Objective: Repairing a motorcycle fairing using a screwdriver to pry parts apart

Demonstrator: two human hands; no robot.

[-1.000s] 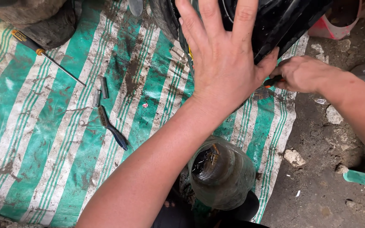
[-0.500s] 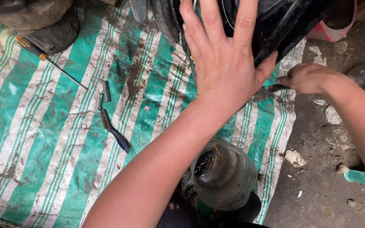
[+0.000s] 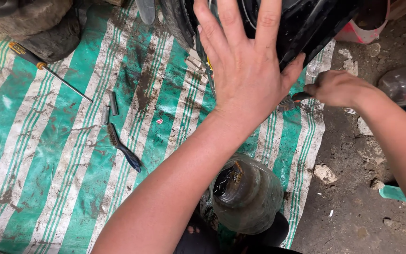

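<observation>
1. Two hands work on a black shell [image 3: 316, 23] at the top of the view: the left hand [image 3: 247, 75] lies flat on it, fingers spread and open, holding nothing.
2. The right hand [image 3: 337, 87] is closed on a thin tool [image 3: 290, 101] with a dark handle, its metal tip near the shell's lower edge.
3. The shell looks glossy, hard and curved, likely slippery and bulky; a flat palm steadies it better than a pinch, and its rim seems the surest hold.
4. Below the left forearm stands a grimy clear jar [image 3: 247, 195], dark inside, probably oily.
5. A green-and-white striped tarp [image 3: 48, 178], woven and mud-stained, carries a wire brush [image 3: 123, 148], a screwdriver [image 3: 48, 70] and small metal pieces.
</observation>
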